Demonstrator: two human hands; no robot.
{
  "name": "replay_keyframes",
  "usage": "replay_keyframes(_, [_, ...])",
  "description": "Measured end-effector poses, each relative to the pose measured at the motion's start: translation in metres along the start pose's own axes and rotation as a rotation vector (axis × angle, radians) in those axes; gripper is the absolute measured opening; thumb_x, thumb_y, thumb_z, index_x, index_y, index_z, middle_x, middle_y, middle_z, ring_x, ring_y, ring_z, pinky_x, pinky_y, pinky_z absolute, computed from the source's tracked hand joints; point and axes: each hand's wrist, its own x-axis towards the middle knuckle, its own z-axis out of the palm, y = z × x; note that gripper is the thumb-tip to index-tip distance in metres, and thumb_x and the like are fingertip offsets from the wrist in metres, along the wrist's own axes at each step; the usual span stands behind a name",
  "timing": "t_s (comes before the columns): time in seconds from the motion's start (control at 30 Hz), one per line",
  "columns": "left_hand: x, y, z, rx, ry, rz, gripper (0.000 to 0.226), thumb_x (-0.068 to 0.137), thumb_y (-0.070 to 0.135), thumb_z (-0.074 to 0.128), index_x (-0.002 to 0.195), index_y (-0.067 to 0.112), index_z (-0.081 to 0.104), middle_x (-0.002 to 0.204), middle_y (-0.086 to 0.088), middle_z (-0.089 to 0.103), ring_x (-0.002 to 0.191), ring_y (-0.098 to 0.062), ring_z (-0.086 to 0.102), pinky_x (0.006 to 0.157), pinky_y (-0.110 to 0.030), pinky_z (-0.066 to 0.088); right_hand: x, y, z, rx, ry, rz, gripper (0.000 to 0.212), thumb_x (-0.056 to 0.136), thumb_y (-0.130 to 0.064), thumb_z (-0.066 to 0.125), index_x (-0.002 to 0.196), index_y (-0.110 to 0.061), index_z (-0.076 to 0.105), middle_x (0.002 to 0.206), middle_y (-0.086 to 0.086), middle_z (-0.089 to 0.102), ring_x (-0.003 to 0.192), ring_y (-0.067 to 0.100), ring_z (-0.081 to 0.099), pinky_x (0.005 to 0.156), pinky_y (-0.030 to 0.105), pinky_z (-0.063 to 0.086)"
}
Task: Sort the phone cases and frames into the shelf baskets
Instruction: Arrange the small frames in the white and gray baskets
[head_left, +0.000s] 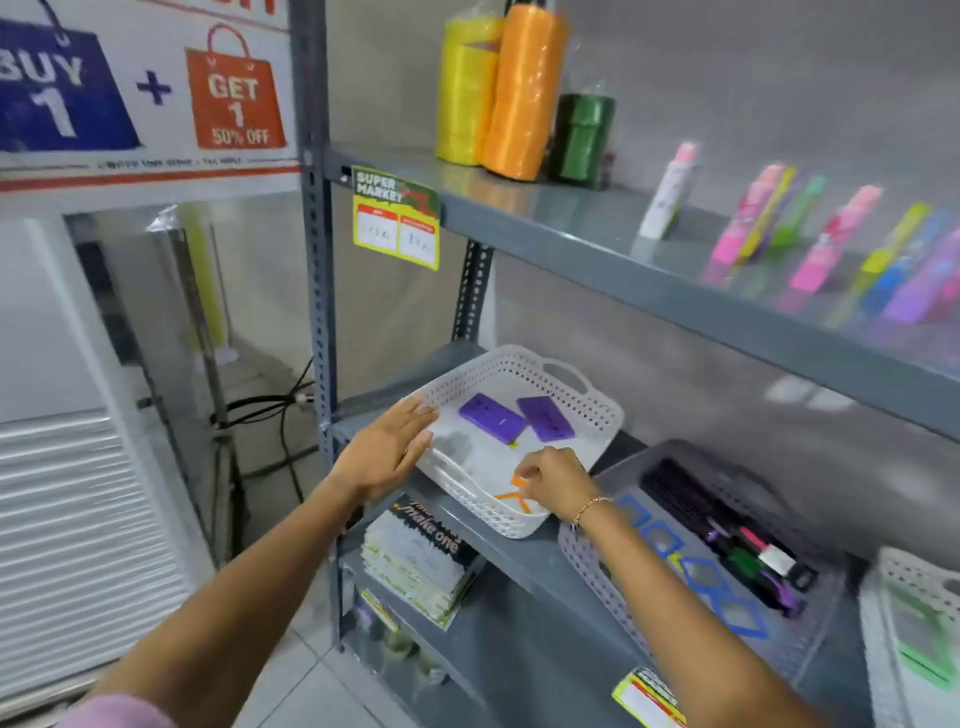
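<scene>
In the near right corner of the white basket (597, 410), right hand (558, 480) pinches the orange frame (511, 499) directly below its fingers, long axis unclear; left hand (387, 449) flat, holding nothing, against the basket's left rim, two purple cases (491, 417) beyond.

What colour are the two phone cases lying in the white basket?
Purple, both phone cases, seen clearly in the head view inside the white basket.
</scene>
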Motion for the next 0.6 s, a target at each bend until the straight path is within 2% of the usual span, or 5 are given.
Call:
replay_keyframes(0.17, [0.010, -0.007, 0.006, -0.016, -0.005, 0.026, 0.068, 0.102, 0.047, 0.015, 0.118, 0.004, 0.066, 0.123, -0.010, 0.065, 0.125, -0.024, 0.050, 0.112, -0.032, 0.028, 0.027, -0.005, 0.007, -0.282, -0.282, -0.136, 0.036, 0.082, -0.006, 0.057, 0.116, -0.009, 0.066, 0.117, 0.012, 0.067, 0.111, 0.026, 0.059, 0.093, 0.024, 0.044])
replay_keyframes(0.3, [0.007, -0.009, 0.014, 0.013, 0.111, 0.047, 0.063, 0.104, 0.039, 0.017, 0.097, 0.002, 0.068, 0.099, -0.011, 0.068, 0.109, -0.029, 0.056, 0.101, -0.039, 0.039, 0.039, 0.000, 0.012, -0.367, -0.329, -0.181, 0.032, 0.078, -0.007, 0.059, 0.110, -0.009, 0.067, 0.113, 0.010, 0.067, 0.108, 0.026, 0.059, 0.090, 0.028, 0.048])
replay_keyframes(0.43, [0.008, -0.006, 0.019, 0.003, 0.153, 0.032, 0.062, 0.104, 0.033, 0.018, 0.093, 0.000, 0.069, 0.094, -0.013, 0.069, 0.101, -0.030, 0.057, 0.099, -0.037, 0.039, 0.044, 0.002, 0.015, -0.390, -0.318, -0.210, 0.028, 0.076, -0.011, 0.060, 0.104, -0.011, 0.066, 0.110, 0.011, 0.066, 0.105, 0.026, 0.059, 0.087, 0.032, 0.049])
replay_keyframes(0.53, [0.007, -0.006, 0.020, 0.011, 0.159, 0.026, 0.061, 0.104, 0.032, 0.017, 0.095, 0.001, 0.069, 0.095, -0.012, 0.069, 0.103, -0.029, 0.056, 0.100, -0.034, 0.037, 0.044, 0.002, 0.017, -0.414, -0.284, -0.235, 0.020, 0.084, -0.023, 0.054, 0.084, -0.007, 0.065, 0.096, 0.017, 0.066, 0.093, 0.032, 0.061, 0.077, 0.035, 0.048])
replay_keyframes(0.6, [0.007, -0.006, 0.019, 0.011, 0.153, 0.031, 0.061, 0.104, 0.032, 0.018, 0.095, 0.000, 0.069, 0.094, -0.013, 0.069, 0.104, -0.027, 0.055, 0.100, -0.032, 0.036, 0.042, 0.001, 0.017, -0.394, -0.243, -0.233, 0.042, 0.094, -0.034, 0.043, 0.060, -0.009, 0.051, 0.077, 0.019, 0.058, 0.079, 0.031, 0.057, 0.072, 0.035, 0.045])
